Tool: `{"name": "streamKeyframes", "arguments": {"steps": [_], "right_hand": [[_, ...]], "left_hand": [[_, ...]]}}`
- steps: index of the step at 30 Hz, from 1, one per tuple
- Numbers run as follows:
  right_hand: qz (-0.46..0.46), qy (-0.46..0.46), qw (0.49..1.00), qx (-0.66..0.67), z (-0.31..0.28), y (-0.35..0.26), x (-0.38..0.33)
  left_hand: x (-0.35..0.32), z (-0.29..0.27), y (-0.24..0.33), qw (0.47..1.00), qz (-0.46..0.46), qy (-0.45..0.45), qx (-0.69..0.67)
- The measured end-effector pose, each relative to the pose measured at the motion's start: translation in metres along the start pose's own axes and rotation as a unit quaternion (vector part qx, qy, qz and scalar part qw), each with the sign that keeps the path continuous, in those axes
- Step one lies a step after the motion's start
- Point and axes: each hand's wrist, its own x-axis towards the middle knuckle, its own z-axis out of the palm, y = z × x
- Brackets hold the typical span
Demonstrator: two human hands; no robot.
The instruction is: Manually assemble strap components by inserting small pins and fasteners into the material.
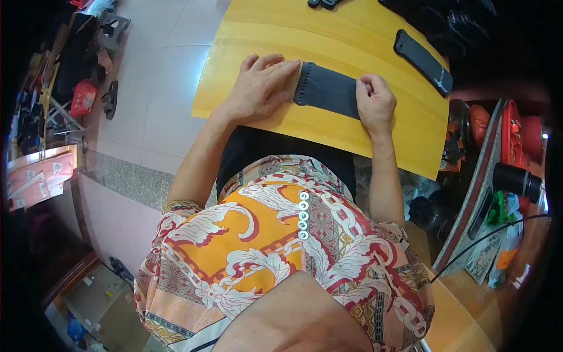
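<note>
A dark grey fabric piece [328,89] with a row of small holes along its left end lies near the front edge of a yellow wooden table [352,35]. My left hand [261,85] rests flat on the table, its fingertips touching the piece's left end. At the right end, my right hand [375,101] is curled into a loose fist and presses down on the fabric. A second, similar dark strip [423,61] lies apart at the table's right side.
Dark objects [322,3] sit at the table's far edge, and a black pile [451,20] fills the far right corner. Sandals [109,98] and bags stand on the tiled floor at left. Red and black items crowd a shelf [504,170] at right.
</note>
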Motion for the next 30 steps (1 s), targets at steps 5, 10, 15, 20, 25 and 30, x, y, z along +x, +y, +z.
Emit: {"name": "streamKeyframes", "arguments": {"steps": [5, 10, 15, 20, 25, 30], "right_hand": [[-0.047, 0.008, 0.999, -0.02, -0.004, 0.001, 0.0], [-0.033, 0.006, 0.999, -0.018, -0.003, -0.001, -0.001], [-0.051, 0.014, 0.998, -0.02, -0.003, -0.002, 0.0], [-0.049, 0.066, 0.993, 0.079, 0.001, 0.008, -0.002], [-0.012, 0.136, 0.964, 0.229, -0.012, 0.015, -0.001], [0.026, 0.132, 0.95, 0.283, -0.022, -0.008, 0.011]], "left_hand": [[-0.001, 0.003, 0.006, 1.0, -0.003, 0.031, -0.002], [-0.001, 0.003, 0.004, 1.0, 0.002, 0.028, 0.008], [0.0, 0.003, 0.004, 0.999, 0.01, 0.029, 0.013], [-0.002, 0.002, 0.003, 0.999, -0.002, 0.039, 0.001], [-0.001, 0.002, 0.0, 0.997, -0.016, 0.058, -0.051], [0.02, 0.011, 0.025, 0.997, 0.013, 0.046, -0.054]]}}
